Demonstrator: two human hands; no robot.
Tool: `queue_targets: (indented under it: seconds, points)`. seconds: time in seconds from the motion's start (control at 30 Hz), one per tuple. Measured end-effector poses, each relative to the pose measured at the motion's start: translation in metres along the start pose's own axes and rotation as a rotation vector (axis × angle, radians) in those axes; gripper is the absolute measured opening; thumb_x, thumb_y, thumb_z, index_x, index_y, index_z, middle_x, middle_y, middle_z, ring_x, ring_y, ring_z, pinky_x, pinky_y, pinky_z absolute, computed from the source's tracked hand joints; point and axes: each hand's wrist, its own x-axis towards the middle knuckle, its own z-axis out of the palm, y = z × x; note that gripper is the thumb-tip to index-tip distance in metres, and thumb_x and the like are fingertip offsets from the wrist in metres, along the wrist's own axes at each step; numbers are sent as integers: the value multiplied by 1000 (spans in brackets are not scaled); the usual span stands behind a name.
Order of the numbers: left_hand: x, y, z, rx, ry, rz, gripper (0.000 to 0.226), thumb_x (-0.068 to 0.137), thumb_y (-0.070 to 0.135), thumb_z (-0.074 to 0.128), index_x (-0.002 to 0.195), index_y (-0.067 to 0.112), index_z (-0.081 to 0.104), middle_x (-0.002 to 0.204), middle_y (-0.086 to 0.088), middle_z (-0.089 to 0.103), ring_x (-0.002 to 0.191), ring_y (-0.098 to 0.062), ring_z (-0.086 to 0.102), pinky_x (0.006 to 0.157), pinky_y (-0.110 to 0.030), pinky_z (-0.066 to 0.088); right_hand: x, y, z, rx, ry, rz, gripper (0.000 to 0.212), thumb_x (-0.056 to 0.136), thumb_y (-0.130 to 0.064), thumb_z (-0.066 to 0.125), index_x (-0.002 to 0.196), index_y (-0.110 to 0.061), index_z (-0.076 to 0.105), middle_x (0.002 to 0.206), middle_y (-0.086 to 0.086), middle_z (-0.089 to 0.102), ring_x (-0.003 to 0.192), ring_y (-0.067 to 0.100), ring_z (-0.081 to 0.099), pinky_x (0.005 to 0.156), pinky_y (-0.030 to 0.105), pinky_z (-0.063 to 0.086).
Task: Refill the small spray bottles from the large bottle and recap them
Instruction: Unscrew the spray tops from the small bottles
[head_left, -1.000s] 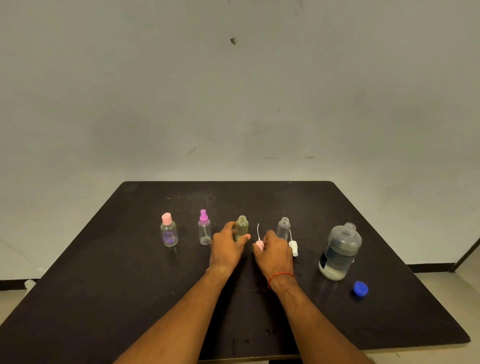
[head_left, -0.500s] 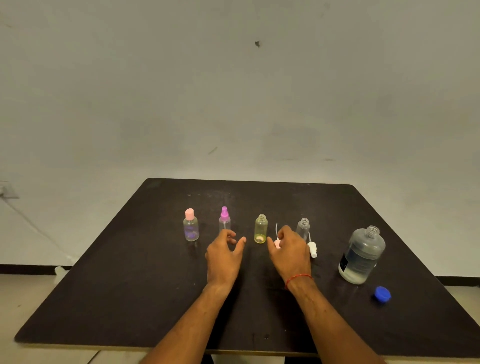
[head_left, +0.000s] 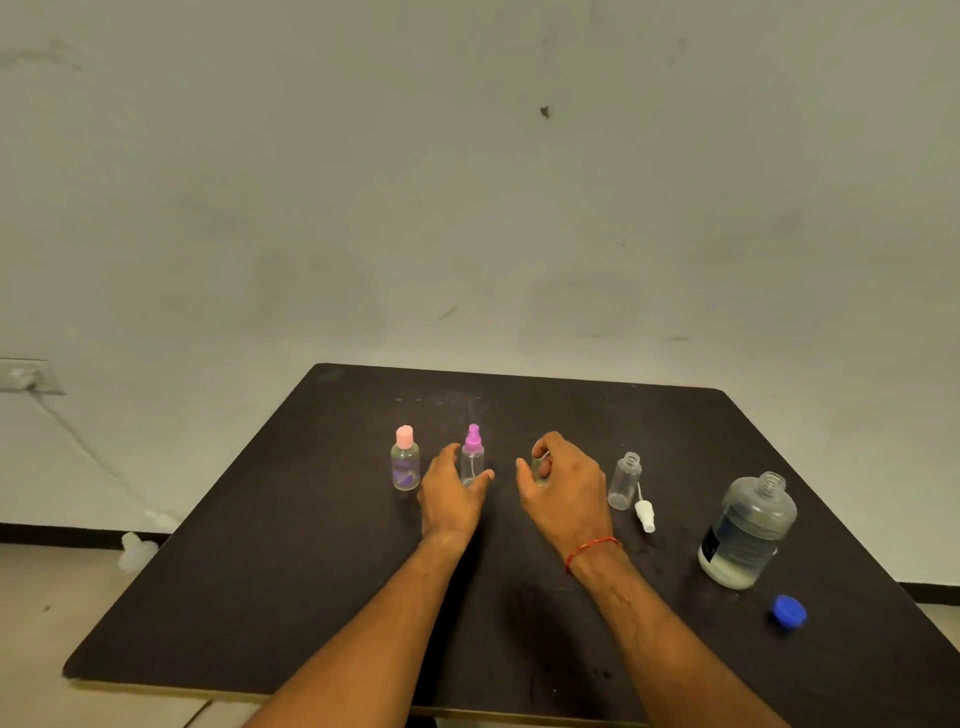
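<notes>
My right hand (head_left: 569, 493) is curled over the top of a small yellowish bottle (head_left: 540, 470), of which only a sliver shows between thumb and fingers. The pink spray head is hidden inside that hand. My left hand (head_left: 449, 493) rests open on the table, its thumb and fingers either side of the base of a clear bottle with a magenta sprayer (head_left: 472, 457); whether they touch it I cannot tell. An uncapped clear small bottle (head_left: 625, 480) stands to the right, with its white spray head (head_left: 644, 514) lying beside it. The large bottle (head_left: 748, 530) stands open at the right, near its blue cap (head_left: 789, 611).
A small bottle with a pink flip cap (head_left: 405, 460) stands at the left end of the row. All of it sits on a black table (head_left: 260, 571) against a pale wall. A wall socket (head_left: 26, 376) with a cable and a white object on the floor (head_left: 135, 551) lie left.
My right hand, holding the pink spray head, has moved left onto the yellowish bottle and now covers it. My left hand has slid left to the magenta-topped bottle. The camera has turned left.
</notes>
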Motion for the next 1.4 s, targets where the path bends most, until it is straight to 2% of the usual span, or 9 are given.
queue_targets:
  seconds: [0.1, 0.2, 0.47, 0.67, 0.87, 1.07, 1.23, 1.3, 1.4]
  points:
    - [4, -3, -1, -30, -33, 1, 27, 90, 24, 77, 111, 28, 60, 100, 10, 63, 96, -18, 69, 84, -44, 62, 2, -7, 2, 2, -38, -15, 19, 83, -28, 73, 89, -19, 58, 67, -10, 51, 59, 4, 49, 56, 9, 37]
    - [5, -4, -4, -48, -44, 26, 21, 92, 23, 76, 103, 28, 58, 95, 11, 63, 85, -11, 67, 76, -42, 63, 6, -12, 4, 9, -90, -9, 20, 85, -31, 72, 94, -19, 59, 72, -10, 52, 61, 2, 50, 53, 7, 34]
    - [-12, -3, -12, -90, -100, 229, 25, 95, 34, 70, 118, 27, 63, 107, 10, 72, 99, -6, 69, 86, -29, 59, 34, -32, 6, 25, -277, 50, 37, 85, -47, 69, 110, -23, 56, 83, -6, 62, 75, 10, 61, 64, 17, 45]
    - [-20, -3, -21, -11, -63, 321, 40, 96, 25, 70, 135, 21, 61, 119, 8, 71, 108, -3, 66, 93, -12, 50, 50, -39, 9, -71, -424, 8, 22, 88, -32, 67, 74, -24, 53, 76, -4, 60, 71, 13, 57, 58, 21, 40]
    - [-22, -7, -26, 64, -39, 323, 39, 97, 13, 68, 135, 17, 61, 107, 1, 75, 96, -10, 70, 92, -30, 59, 51, -50, 8, -161, -558, -214, 13, 83, -14, 71, 90, -19, 62, 96, 0, 61, 88, 19, 57, 78, 31, 49]
    - [-22, -2, -29, 19, -15, 317, 28, 99, 14, 64, 128, 15, 65, 88, 11, 69, 82, -4, 68, 78, -18, 57, 45, -49, 7, -22, -581, -192, 46, 77, -19, 75, 119, -27, 57, 107, -2, 57, 96, 15, 56, 87, 27, 50]
    - [-21, 4, -32, 50, -12, 325, 36, 96, 13, 70, 131, 14, 64, 105, 0, 75, 96, -9, 70, 86, -15, 52, 48, -51, 6, -64, -461, -105, 14, 84, -27, 71, 85, -23, 57, 87, -4, 60, 80, 14, 57, 65, 20, 40]
    - [-21, 5, -33, 48, -9, 323, 37, 95, 14, 71, 131, 14, 64, 108, -1, 75, 98, -10, 69, 87, -16, 50, 49, -52, 5, -47, -514, -130, 14, 82, -15, 71, 89, -22, 61, 93, -2, 61, 86, 16, 57, 73, 24, 47]
    - [-22, 5, -34, 35, -7, 309, 34, 95, 15, 71, 128, 14, 65, 106, 0, 75, 96, -10, 70, 89, -23, 56, 49, -53, 2, 45, -574, -151, 37, 78, -8, 71, 110, -24, 63, 107, -1, 61, 97, 15, 57, 87, 28, 51]
